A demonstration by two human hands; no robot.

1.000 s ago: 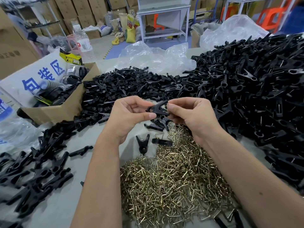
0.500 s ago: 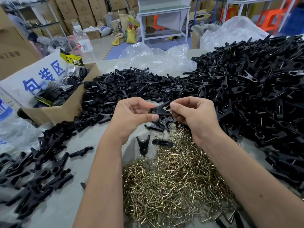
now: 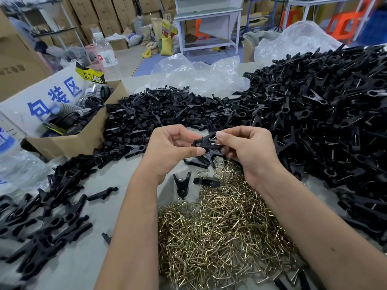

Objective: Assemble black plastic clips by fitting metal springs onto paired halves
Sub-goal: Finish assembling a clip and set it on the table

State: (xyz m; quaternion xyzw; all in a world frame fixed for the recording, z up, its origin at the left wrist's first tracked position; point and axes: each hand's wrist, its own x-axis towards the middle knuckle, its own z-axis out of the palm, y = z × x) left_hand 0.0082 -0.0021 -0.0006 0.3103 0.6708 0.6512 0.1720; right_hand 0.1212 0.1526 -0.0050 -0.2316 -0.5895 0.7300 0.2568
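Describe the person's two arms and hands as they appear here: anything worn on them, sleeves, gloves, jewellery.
Both forearms are bare as far as the picture shows; no sleeve edge comes into view. The left hand and the right hand wear no gloves. No ring, watch or bracelet shows on the visible fingers or wrists. The fingernails that show are short and unpainted.

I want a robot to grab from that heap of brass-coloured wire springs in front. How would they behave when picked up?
The springs are thin bent wire, so each is probably light and stiff. They lie interlocked in the heap, so a grip would likely lift a tangled cluster, not one. The shiny metal may slip from smooth fingers.
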